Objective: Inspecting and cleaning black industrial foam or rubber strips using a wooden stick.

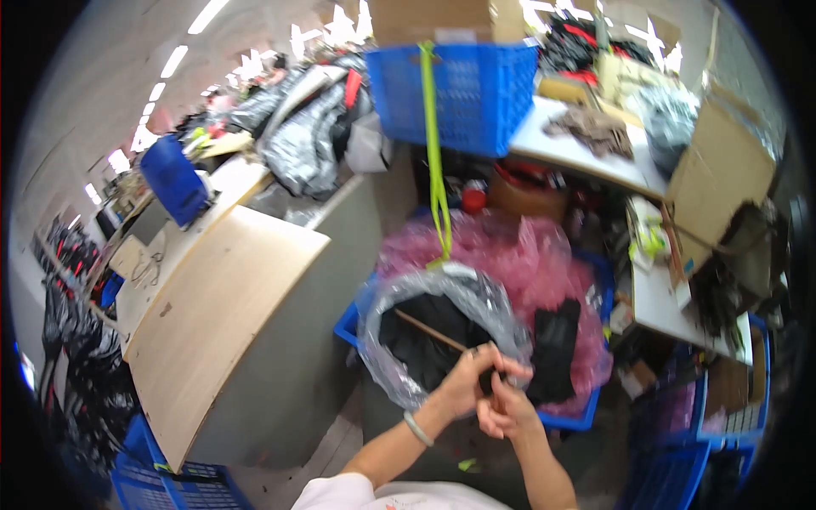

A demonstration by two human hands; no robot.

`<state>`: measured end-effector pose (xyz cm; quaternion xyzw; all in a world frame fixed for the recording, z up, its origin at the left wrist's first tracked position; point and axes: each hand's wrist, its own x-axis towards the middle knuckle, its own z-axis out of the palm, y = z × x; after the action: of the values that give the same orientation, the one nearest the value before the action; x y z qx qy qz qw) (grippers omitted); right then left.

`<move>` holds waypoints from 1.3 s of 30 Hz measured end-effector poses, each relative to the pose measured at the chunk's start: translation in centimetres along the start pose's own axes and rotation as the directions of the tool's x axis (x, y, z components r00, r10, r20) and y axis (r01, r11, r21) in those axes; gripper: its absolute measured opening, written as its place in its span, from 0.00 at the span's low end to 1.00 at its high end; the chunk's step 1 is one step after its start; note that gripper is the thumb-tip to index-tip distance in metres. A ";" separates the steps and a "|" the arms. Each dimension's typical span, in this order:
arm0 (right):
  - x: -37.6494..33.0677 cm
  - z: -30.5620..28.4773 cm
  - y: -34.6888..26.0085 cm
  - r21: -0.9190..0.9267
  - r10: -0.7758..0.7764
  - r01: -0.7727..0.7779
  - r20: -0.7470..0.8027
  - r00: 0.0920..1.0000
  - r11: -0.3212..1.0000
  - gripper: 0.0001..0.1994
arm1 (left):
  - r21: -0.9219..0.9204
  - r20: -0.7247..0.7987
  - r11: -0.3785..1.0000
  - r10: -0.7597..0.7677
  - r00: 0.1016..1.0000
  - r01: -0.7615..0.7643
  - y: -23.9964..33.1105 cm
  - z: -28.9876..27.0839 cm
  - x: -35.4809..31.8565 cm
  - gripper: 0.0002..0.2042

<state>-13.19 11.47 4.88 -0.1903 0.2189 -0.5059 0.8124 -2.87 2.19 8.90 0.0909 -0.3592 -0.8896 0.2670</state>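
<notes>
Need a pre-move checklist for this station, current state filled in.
1. Both hands visible: ok, left hand and right hand close together.
2. Clear bag open: ok, black material shows inside.
3. Brown strip clear of the left hand: not ok, it runs from there across the bag's mouth.
4. Grip on the small dark piece between the hands: cannot tell, blurred.
5. Green strap clear of hands: ok, it hangs beyond them.

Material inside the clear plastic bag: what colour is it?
The material is black; it shows best in the head view.
</notes>
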 end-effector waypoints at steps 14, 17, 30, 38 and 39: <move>-2.5 2.1 -0.8 -0.997 -0.669 -0.062 -0.010 0.744 -0.055 0.14 | -0.121 -0.284 0.938 -0.346 0.894 0.325 -0.1 0.1 -0.3 0.19; -2.4 2.9 -0.2 -0.457 -0.420 0.238 -0.354 0.836 0.857 0.17 | -0.021 -0.218 0.985 -0.170 0.961 0.169 -1.5 -0.7 -0.8 0.17; -0.1 2.0 1.8 -0.983 -0.617 -0.099 -0.175 0.767 0.157 0.14 | -0.052 -0.296 0.999 -0.010 0.955 -0.005 -1.7 0.0 -0.7 0.08; 0.2 3.3 2.2 0.102 -0.245 0.288 -0.308 0.919 0.952 0.10 | -0.356 -0.289 0.935 -0.119 0.950 0.009 -0.9 -2.2 -0.3 0.19; 0.2 3.4 2.4 0.161 -0.292 0.382 -0.404 0.867 0.910 0.08 | -0.357 -0.288 0.934 -0.120 0.950 0.009 -1.1 -2.4 -0.5 0.19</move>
<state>-9.48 12.54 6.40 -0.0290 0.2701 -0.6896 0.6713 -2.07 1.70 6.40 0.1900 -0.1457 -0.9229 0.3015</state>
